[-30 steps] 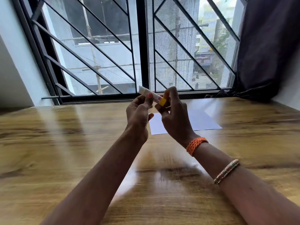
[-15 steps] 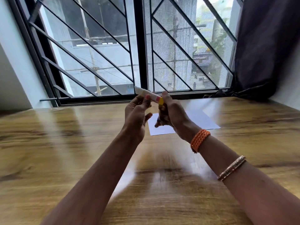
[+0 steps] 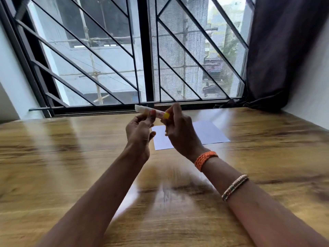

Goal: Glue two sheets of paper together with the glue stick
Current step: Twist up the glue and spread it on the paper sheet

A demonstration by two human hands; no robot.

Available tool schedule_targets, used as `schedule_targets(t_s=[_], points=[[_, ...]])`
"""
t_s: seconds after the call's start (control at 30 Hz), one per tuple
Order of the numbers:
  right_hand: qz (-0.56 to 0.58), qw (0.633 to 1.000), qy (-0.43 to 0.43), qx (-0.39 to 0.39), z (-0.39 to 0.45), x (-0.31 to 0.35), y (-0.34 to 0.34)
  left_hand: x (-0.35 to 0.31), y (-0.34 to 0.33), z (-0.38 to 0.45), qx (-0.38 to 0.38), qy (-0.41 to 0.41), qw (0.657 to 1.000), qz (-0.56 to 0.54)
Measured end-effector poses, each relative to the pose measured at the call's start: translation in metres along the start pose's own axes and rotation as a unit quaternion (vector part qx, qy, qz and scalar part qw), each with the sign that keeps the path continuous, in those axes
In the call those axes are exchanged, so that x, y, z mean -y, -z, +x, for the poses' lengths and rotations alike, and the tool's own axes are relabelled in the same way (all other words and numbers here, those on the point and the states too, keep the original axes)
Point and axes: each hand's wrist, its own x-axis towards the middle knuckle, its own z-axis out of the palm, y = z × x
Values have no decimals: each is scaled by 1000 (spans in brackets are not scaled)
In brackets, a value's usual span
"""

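Wooden table (image 3: 53, 175) below a barred window (image 3: 142, 50): your left hand (image 3: 138, 132) pinches the glue stick (image 3: 151, 111), long axis near level; your right hand (image 3: 179, 132) grips its yellow end, above the paper (image 3: 210, 132).

The print on the glue stick (image 3: 151, 111) is too blurred to read.

Glossy wooden table (image 3: 71, 166) with brown grain, running up to the window sill. White paper (image 3: 208, 132) lying flat on it near the far edge, partly hidden behind raised hands.
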Motion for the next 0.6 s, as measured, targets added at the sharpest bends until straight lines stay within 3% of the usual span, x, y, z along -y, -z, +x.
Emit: schedule_targets(t_s=[0.1,0.27,0.4,0.47,0.53,0.6], points=[[32,998,-45,35,2,-5,1,1,3,1,21,-5,1000,19],[95,993,-37,52,6,3,2,4,3,0,55,7,998,43],[188,971,-145,-31,10,-3,1,14,1,-6,77,-57,994,61],[264,932,-233,-87,11,-12,8,23,1,-8,56,-130,970,200],[365,860,-329,-137,12,-19,23,32,1,-7,39,-223,900,372],[443,783,-400,-176,12,-24,39,36,-3,-4,55,-242,853,460]])
